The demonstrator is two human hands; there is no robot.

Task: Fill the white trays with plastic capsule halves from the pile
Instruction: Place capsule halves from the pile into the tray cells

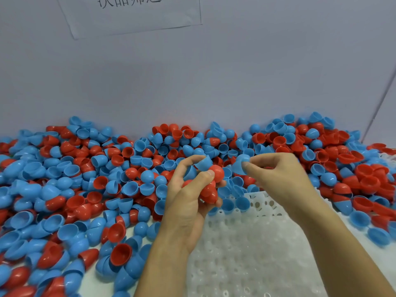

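Note:
A big pile of red and blue plastic capsule halves (90,179) covers the table from left to right. A white tray (242,249) with rows of round holes lies in front of me, partly under my arms. Two blue halves (235,204) sit in holes at its far edge. My left hand (188,202) grips a bunch of nested red and blue halves (211,185) above the tray's far left corner. My right hand (278,179) pinches a single blue half (241,165) between thumb and fingers, just right of the bunch.
A grey wall (214,82) rises right behind the pile, with a sheet of paper (132,13) stuck on it. Another white tray (387,157) peeks out at the far right edge. Loose halves lie along the near tray's left and right sides.

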